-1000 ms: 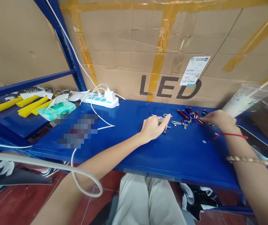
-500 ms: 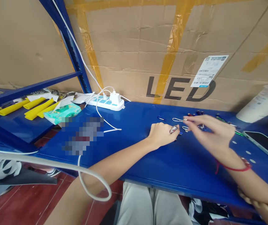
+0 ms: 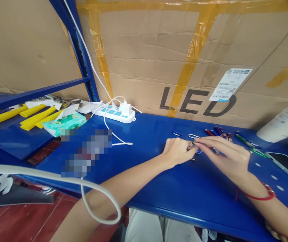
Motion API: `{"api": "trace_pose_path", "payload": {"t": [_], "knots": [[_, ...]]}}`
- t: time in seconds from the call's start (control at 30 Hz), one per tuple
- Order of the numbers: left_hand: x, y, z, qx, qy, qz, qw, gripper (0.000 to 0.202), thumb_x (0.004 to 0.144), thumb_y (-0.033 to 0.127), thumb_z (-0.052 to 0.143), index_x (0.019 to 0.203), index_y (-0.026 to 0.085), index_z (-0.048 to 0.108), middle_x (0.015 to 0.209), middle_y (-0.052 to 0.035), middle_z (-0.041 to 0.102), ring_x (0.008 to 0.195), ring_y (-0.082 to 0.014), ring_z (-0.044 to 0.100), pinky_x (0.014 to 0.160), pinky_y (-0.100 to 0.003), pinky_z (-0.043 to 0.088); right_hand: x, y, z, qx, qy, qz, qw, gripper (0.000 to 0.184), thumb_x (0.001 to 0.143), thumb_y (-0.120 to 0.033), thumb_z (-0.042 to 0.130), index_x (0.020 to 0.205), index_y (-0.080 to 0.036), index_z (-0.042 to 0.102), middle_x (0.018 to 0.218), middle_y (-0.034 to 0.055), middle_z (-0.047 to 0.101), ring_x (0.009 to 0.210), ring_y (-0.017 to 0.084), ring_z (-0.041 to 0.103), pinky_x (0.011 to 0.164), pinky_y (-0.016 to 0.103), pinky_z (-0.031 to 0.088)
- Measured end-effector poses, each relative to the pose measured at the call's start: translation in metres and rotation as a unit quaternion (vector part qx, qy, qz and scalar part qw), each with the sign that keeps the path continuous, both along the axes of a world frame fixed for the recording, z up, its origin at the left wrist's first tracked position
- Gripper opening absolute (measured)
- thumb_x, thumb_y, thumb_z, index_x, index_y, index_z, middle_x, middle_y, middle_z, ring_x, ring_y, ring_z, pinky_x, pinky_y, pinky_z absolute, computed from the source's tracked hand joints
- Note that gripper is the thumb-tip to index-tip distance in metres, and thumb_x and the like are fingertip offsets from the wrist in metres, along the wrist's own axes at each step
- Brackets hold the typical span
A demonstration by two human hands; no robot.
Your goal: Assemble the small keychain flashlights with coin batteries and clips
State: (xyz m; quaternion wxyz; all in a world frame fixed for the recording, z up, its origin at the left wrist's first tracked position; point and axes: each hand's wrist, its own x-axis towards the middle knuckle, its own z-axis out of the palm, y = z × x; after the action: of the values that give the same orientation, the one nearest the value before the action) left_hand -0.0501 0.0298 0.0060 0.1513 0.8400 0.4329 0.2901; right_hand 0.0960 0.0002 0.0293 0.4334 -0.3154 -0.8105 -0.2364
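Observation:
My left hand (image 3: 178,152) rests on the blue shelf top (image 3: 159,174) with its fingers curled round a small silver and red cylinder (image 3: 190,146). My right hand (image 3: 224,155) meets it from the right, thumb and forefinger pinched on the end of that same small piece. Behind the hands lie a blue clip (image 3: 176,133), a silver clip (image 3: 193,136) and several small coloured pen-like tubes (image 3: 218,131). A green one (image 3: 243,139) lies further right.
A white power strip (image 3: 116,114) with a charger and white cable sits at the back left. A green tissue pack (image 3: 64,123) and yellow tubes (image 3: 33,116) lie on the lower left shelf. A phone (image 3: 286,164) and plastic cup (image 3: 282,122) are at right. Cardboard marked LED stands behind.
My right hand came from the pile of coloured tubes leftward to my left hand and now pinches the small piece it holds. The camera view shifted slightly.

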Motion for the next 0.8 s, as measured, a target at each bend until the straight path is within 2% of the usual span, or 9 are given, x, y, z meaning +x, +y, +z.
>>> {"api": "trace_pose_path", "payload": {"t": [0.1, 0.23, 0.37, 0.5, 0.57, 0.7, 0.8], "knots": [[-0.0014, 0.0022, 0.0021, -0.008, 0.004, 0.016, 1.0, 0.045, 0.088, 0.04, 0.032, 0.068, 0.02, 0.067, 0.069, -0.0044, 0.069, 0.071, -0.0204, 0.065, 0.053, -0.024, 0.034, -0.0002, -0.001, 0.0021, -0.009, 0.02, -0.013, 1.0, 0.012, 0.078, -0.017, 0.061, 0.085, -0.025, 0.067, 0.081, 0.0011, 0.072, 0.069, 0.016, 0.067, 0.065, 0.027, 0.057], [-0.0017, 0.0063, 0.0014, -0.005, 0.026, 0.034, 0.999, 0.049, 0.088, 0.044, 0.031, 0.069, 0.019, 0.069, 0.07, -0.0071, 0.07, 0.072, -0.0223, 0.065, 0.055, -0.025, 0.035, 0.0006, -0.0001, 0.0023, -0.036, 0.038, -0.027, 0.998, 0.006, 0.078, -0.022, 0.062, 0.08, -0.024, 0.067, 0.077, 0.0013, 0.071, 0.057, 0.014, 0.064, 0.055, 0.025, 0.056], [-0.0007, 0.0077, -0.0019, 0.02, 0.064, 0.023, 0.998, 0.04, 0.085, 0.038, 0.038, 0.069, 0.019, 0.07, 0.073, -0.0086, 0.07, 0.072, -0.0243, 0.065, 0.056, -0.026, 0.037, -0.0019, 0.0017, -0.0003, -0.073, 0.043, 0.011, 0.996, 0.007, 0.079, -0.021, 0.06, 0.079, -0.022, 0.067, 0.078, 0.0023, 0.071, 0.055, 0.011, 0.061, 0.048, 0.022, 0.053], [-0.0012, 0.008, -0.0029, 0.031, 0.077, 0.027, 0.996, 0.039, 0.085, 0.036, 0.038, 0.072, 0.018, 0.07, 0.074, -0.0092, 0.071, 0.072, -0.0248, 0.065, 0.056, -0.027, 0.038, -0.0015, 0.003, -0.001, -0.095, 0.051, 0.053, 0.993, 0.008, 0.078, -0.017, 0.061, 0.081, -0.02, 0.067, 0.081, 0.0041, 0.07, 0.063, 0.012, 0.063, 0.047, 0.021, 0.052], [-0.002, 0.0082, -0.0027, 0.034, 0.072, 0.034, 0.996, 0.04, 0.086, 0.036, 0.037, 0.072, 0.018, 0.07, 0.075, -0.0084, 0.071, 0.072, -0.0237, 0.065, 0.055, -0.026, 0.037, 0.0006, 0.0035, -0.0006, -0.102, 0.045, 0.061, 0.992, 0.008, 0.077, -0.016, 0.062, 0.083, -0.02, 0.067, 0.083, 0.0041, 0.069, 0.069, 0.013, 0.064, 0.051, 0.021, 0.053], [-0.0036, 0.0084, -0.0024, 0.052, 0.064, 0.027, 0.996, 0.039, 0.086, 0.035, 0.036, 0.071, 0.019, 0.068, 0.074, -0.0062, 0.071, 0.072, -0.0217, 0.065, 0.054, -0.025, 0.036, 0.0045, 0.0045, -0.0002, -0.109, 0.021, 0.061, 0.992, 0.009, 0.08, -0.018, 0.06, 0.086, -0.02, 0.067, 0.085, 0.0042, 0.069, 0.076, 0.014, 0.065, 0.069, 0.026, 0.056], [-0.0046, 0.0087, -0.0022, 0.062, 0.063, 0.019, 0.996, 0.034, 0.085, 0.03, 0.037, 0.074, 0.02, 0.067, 0.079, -0.0037, 0.071, 0.076, -0.0203, 0.065, 0.056, -0.025, 0.037, 0.0055, 0.0045, 0.0001, -0.119, -0.002, 0.051, 0.992, 0.012, 0.083, -0.023, 0.056, 0.086, -0.022, 0.068, 0.088, 0.0037, 0.069, 0.078, 0.014, 0.065, 0.072, 0.025, 0.055]]}}
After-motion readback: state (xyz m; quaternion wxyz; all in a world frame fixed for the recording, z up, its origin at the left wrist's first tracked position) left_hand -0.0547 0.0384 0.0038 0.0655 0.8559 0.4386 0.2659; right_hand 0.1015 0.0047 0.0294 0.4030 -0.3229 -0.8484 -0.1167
